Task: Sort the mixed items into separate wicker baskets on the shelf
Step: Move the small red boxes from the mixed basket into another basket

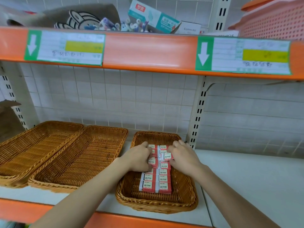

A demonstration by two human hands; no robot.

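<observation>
Lining up 2B eraser packs [155,180] in the right-hand wicker basket [189,195] on the shelf [246,178]; a nudge could knock the two neat columns crooked. Left hand [139,157] curls onto the left column, its grip seemingly pinching one pack; right hand [182,156] pinches a loose eraser [167,156] just above the right column

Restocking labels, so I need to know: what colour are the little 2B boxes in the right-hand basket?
Red and cream, with a white end, seen in the head view: the 2B boxes.
</observation>
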